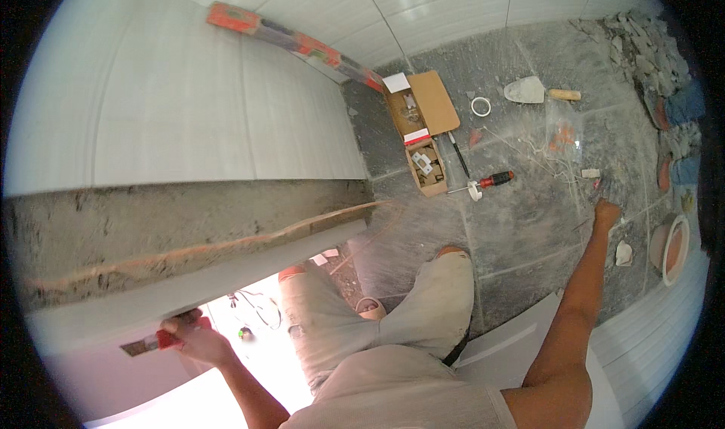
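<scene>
A flat tool with a red body (pixel 198 324) and a thin, worn-looking blade (pixel 140 346) is grasped in the person's left hand (pixel 198 341) at far left, fingers wrapped around the red part, the blade jutting out to the left beyond the knuckles. The hand is at the pale, smooth front of a ledge (pixel 151 221) topped with rough grey mortar; whether the blade touches it cannot be told. Glossy white wall panels (pixel 166 112) rise behind. A long, straight red-and-dark bar (pixel 294 41) leans along the wall toward an open brown cardboard box (pixel 438 106), with a smaller carton (pixel 414 178) of little white and metal fittings adjoining it. On dusty, scuffed grey floor tiles (pixel 521 225) lie a slim black pen-like stick (pixel 459 155), a smooth white ring (pixel 480 106), a screwdriver (pixel 496 179) with a red-and-black handle, a trowel (pixel 525 91) with a broad blade and wooden grip, and a clear plastic bag (pixel 564 138) of orange bits. At right, the right hand (pixel 606 211) reaches down, fingers curled, near a small red piece (pixel 596 183); whether it holds anything cannot be told. Beyond sit jagged rubble (pixel 638 51) and a round, pale-rimmed bucket (pixel 671 249).
</scene>
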Motion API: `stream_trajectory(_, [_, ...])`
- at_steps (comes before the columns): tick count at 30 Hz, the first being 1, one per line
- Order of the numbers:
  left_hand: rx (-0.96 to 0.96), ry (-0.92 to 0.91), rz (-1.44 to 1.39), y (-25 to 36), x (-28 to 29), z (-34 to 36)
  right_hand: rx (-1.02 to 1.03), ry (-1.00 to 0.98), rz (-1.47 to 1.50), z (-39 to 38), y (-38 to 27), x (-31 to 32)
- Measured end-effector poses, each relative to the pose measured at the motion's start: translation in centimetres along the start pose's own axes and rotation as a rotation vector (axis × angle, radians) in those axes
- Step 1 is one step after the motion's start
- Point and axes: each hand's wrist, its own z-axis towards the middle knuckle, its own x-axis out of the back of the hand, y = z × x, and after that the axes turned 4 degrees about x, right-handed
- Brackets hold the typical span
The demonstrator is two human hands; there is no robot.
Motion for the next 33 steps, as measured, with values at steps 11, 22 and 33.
stream_trajectory(11, [-0.189, -0.323, -0.164, -0.5, -1.8, 0.3, -0.469, 0.996, 2.07, -11.9, -1.7, 32.7])
stream_trajectory(22, [-0.197, -1.111, -0.252, -1.8, 1.5, -5.7, 0.246, 0.421, 2.664, -23.2, -14.0, 48.1])
stream_trajectory(33, [0.364, -1.818, -0.458, -2.7, -6.3, -16.6, 0.171, -0.314, 2.728, -28.1, -24.4, 49.5])
